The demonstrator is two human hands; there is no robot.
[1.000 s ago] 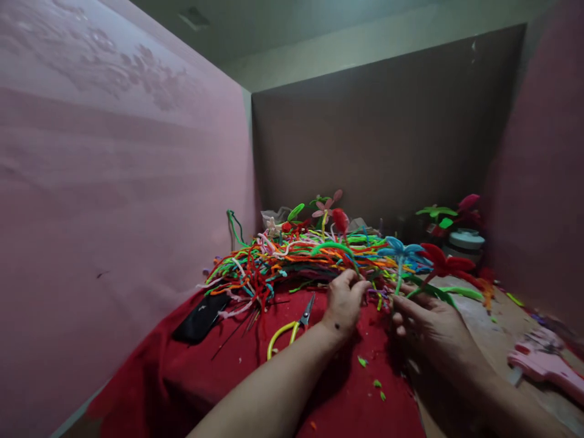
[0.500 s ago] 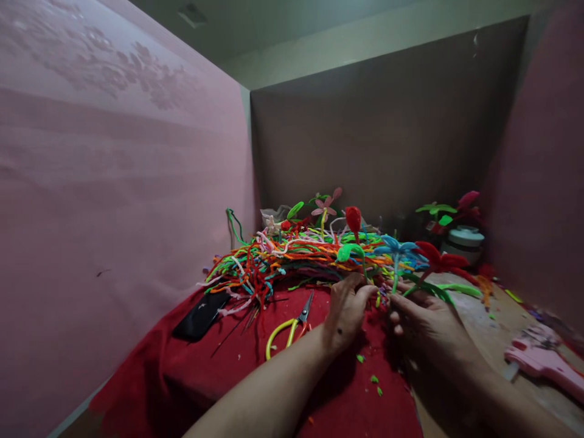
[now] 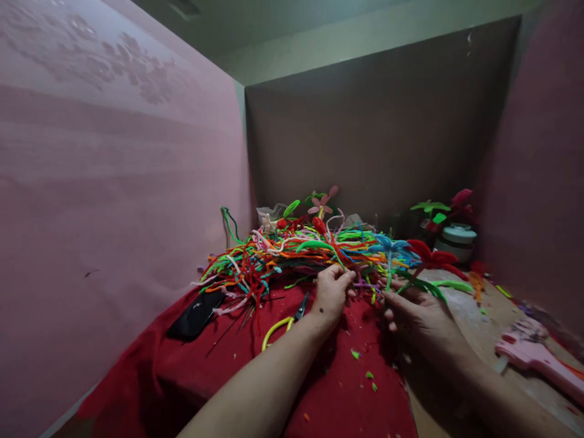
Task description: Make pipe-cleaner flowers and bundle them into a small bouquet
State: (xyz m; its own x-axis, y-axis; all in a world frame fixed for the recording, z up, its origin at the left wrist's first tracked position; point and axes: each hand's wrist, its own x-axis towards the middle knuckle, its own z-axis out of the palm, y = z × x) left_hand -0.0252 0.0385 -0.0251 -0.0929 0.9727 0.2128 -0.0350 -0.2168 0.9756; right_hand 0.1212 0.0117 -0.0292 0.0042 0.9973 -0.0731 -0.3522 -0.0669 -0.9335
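My left hand [image 3: 333, 289] is closed in a pinch on the stem of a red pipe-cleaner flower [image 3: 319, 225], a tulip-like bud with a long green leaf [image 3: 312, 244]. The flower leans left over the heap of coloured pipe cleaners [image 3: 274, 249]. To the right, my right hand [image 3: 410, 307] grips a blue pipe-cleaner flower [image 3: 389, 244] by its pale green stem. A red pipe-cleaner flower [image 3: 433, 258] with green leaves rises from the same hand; its lower stem is hidden by the fingers. A gap separates the two hands.
Yellow-handled scissors [image 3: 276, 333] lie beside my left forearm on the red cloth [image 3: 219, 371]. A black phone [image 3: 194, 316] is at the left. On the right are a pink glue gun [image 3: 531, 356] and a lidded jar [image 3: 456, 240]. Green scraps dot the cloth.
My left hand has moved left, away from the right hand, and the red bud and its green leaf have tilted left with it. My right hand keeps hold of its flowers.
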